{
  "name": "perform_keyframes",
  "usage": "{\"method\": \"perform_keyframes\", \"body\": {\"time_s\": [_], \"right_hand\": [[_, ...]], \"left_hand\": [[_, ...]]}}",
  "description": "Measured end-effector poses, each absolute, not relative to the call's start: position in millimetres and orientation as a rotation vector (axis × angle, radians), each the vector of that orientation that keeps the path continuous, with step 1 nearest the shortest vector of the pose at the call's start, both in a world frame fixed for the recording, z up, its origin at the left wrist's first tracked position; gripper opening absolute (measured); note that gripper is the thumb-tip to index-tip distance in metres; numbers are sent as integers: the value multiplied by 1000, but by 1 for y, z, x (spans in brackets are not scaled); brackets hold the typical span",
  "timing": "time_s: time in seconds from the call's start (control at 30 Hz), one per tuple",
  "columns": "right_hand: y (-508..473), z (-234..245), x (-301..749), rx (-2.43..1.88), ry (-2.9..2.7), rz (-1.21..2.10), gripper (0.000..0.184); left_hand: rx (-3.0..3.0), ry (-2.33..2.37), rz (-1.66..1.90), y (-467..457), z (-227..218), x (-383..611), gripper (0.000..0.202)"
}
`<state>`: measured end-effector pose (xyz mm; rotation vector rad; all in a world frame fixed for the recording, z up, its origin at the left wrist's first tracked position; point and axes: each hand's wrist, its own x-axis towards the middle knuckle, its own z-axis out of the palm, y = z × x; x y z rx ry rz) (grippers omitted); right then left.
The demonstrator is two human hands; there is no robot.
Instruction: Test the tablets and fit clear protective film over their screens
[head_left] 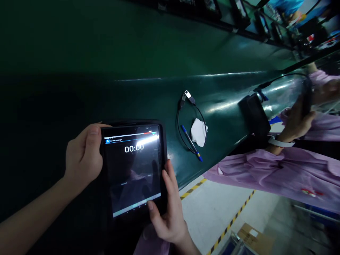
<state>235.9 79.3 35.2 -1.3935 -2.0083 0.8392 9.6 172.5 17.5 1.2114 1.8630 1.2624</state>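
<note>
One long dark-green work surface (132, 53) runs diagonally across the head view and fills most of it. Beyond its right edge lies a pale floor (212, 209) marked with yellow-and-black striped tape, with a cardboard box (255, 239) at the bottom. A co-worker in a pink garment (265, 170) stands at the right. The co-worker's hand (296, 122) is raised beside a black box-shaped unit (253, 115), which rests near the surface edge with a lead running from its top. The tablet (134, 170), in a black case, is held above the near part of the surface at lower centre; its screen reads 00:00. The left hand (83, 157) grasps the upper left corner of the case, thumb laid over the bezel, fingers wrapped behind and out of sight. The right hand (168, 209) grasps the lower right edge, thumb tip pressed at the bottom of the screen, fingers extended along the side. Right of the tablet, apart from it, a looped black cable (179, 124) lies on the surface. Inside the loop lie a crumpled white sheet (199, 131) and, just beside it, a blue pen (191, 141).
</note>
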Motion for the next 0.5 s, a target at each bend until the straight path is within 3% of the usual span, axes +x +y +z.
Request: {"method": "perform_keyframes", "body": {"time_s": [0.5], "right_hand": [[81, 33, 232, -1393, -2021, 732, 57]], "left_hand": [[1242, 1820, 1280, 173, 18, 10, 43]]}}
